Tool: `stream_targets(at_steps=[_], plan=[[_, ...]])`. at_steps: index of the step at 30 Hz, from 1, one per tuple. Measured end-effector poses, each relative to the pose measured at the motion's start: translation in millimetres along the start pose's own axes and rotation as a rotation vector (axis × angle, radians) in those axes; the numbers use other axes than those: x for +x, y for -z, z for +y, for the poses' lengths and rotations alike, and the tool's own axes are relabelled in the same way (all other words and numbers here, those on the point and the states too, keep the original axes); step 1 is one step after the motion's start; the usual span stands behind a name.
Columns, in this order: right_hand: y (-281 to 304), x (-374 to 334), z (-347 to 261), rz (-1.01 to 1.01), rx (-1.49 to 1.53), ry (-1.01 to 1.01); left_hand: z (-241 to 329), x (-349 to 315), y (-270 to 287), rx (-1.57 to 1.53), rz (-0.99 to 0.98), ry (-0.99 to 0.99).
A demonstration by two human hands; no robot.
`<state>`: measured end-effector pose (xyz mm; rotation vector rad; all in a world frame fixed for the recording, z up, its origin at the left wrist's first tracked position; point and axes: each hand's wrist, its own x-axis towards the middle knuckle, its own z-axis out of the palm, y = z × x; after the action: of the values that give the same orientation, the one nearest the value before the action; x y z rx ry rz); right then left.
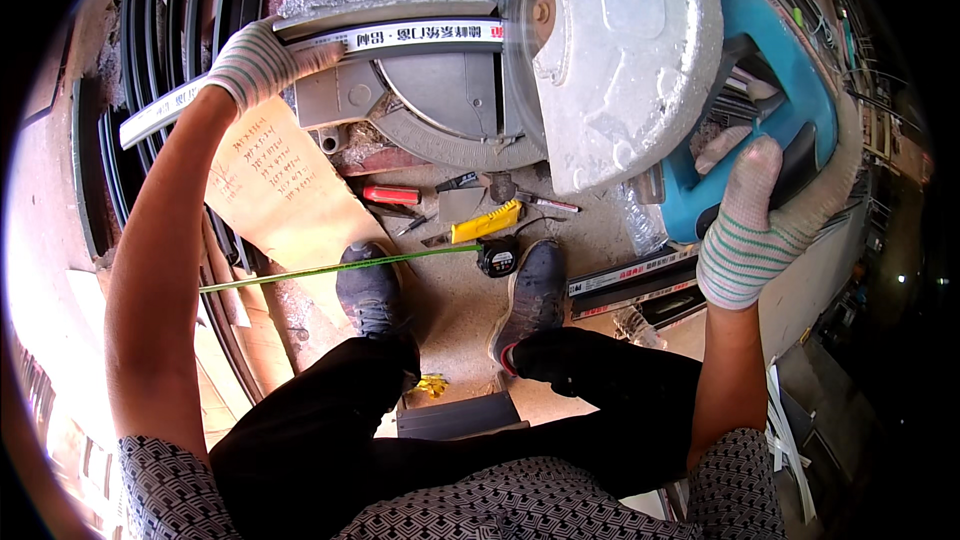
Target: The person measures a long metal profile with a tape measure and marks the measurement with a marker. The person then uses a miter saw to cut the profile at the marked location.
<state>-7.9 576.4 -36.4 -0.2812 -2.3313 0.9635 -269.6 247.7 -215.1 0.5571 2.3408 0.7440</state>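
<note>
My left hand (252, 62), in a striped knit glove, is closed round a long metal profile (420, 37) with a printed white film. Its thumb points right along the strip, which lies against the fence (390, 12) of a miter saw. The grey round blade guard (630, 60) hides the strip's right end. My right hand (750, 235), gloved alike, is wrapped round the saw's teal handle (745, 15) at its lower right part; the fingers are partly hidden behind it. Under the strip is the saw's grey turntable (440, 90).
Between saw and feet lie a red-handled tool (392, 195), a yellow utility knife (487, 222) and a tape measure (497, 257), its green tape pulled out left. A cardboard sheet (285, 185) with handwriting lies at left. Dark profiles (165, 20) stand far left; more (640, 275) lie right of my shoes.
</note>
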Motion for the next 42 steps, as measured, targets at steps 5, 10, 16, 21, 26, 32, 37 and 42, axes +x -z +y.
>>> stream_targets(at_steps=[5,10,16,21,26,32,37,42], plan=[[1,-1,-1,-0.008,-0.029,0.017,-4,1,-2,-0.011,0.018,-0.019],[0,1,-1,0.006,-0.024,0.019,-4,1,-1,-0.029,0.012,-0.014],[1,-2,-2,0.005,-0.055,0.012,-2,0,-1,-0.030,0.012,-0.014],[-1,-4,-2,0.016,-0.037,0.009,-6,3,-1,-0.012,-0.016,-0.014],[-1,-3,-1,0.034,0.020,0.004,-4,2,0,-0.033,-0.028,-0.004],[0,0,0,0.011,0.003,0.018,-3,2,2,-0.005,-0.029,-0.001],[-2,2,-2,0.028,0.005,0.046,-3,1,1,-0.022,-0.022,-0.003],[-4,-1,-2,0.051,0.023,0.017,4,0,2,-0.013,-0.048,0.032]])
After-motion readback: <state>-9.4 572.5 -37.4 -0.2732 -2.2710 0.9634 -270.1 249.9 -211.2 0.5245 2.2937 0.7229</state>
